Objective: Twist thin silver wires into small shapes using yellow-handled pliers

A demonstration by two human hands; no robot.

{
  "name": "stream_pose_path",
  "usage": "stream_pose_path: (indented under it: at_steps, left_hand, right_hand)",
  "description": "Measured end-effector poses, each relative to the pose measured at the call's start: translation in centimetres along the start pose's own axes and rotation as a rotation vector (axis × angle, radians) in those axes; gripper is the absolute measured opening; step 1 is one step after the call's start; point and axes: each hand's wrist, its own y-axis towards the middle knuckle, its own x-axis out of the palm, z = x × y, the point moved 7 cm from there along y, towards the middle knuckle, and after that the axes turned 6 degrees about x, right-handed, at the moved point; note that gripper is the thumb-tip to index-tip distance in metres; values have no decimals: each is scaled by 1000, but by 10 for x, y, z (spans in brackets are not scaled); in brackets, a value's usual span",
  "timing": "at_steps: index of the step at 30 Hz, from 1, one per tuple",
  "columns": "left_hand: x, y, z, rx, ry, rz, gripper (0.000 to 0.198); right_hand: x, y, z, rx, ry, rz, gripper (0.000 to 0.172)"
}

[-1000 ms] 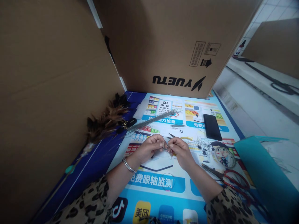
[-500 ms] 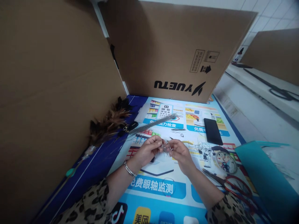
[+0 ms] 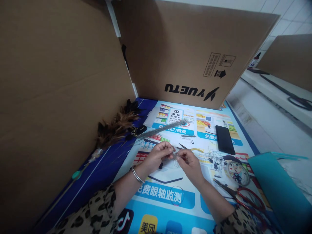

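Note:
Over the middle of the printed table cover, my left hand (image 3: 159,155) pinches a small piece of thin bent wire (image 3: 175,161) between thumb and fingers. Facing it, my right hand (image 3: 188,162) is closed on the same wire from the other side. Loops of the wire hang below the fingertips; its exact shape is too fine to make out. Just behind my hands lies a pair of yellow-handled pliers (image 3: 197,150), partly hidden by my right hand. A bundle of straight grey wires (image 3: 165,127) rests farther back.
To the right are a black phone (image 3: 225,139), tangled wire bits (image 3: 214,159), a round clear dish (image 3: 237,172), red-handled scissors (image 3: 250,197) and a teal box (image 3: 275,182). A feather duster (image 3: 117,122) lies left, beside black keys (image 3: 139,130). Cardboard panels (image 3: 195,42) stand behind and left.
My fingers have shifted on the wire, and its loops now hang lower between them. The whole view has turned slightly, so more of the pliers shows.

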Motion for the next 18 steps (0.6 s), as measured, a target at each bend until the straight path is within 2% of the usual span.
stream_pose_path:
  at_steps: [10,18]
  left_hand:
    - [-2,0,2,20,-9,14,15]
    - [-1,0,2,35,10,9,14]
  right_hand:
    - [-4,0,-17,-102,-72,21,7]
    - [-6,-1,-17,-80,-77,45,11]
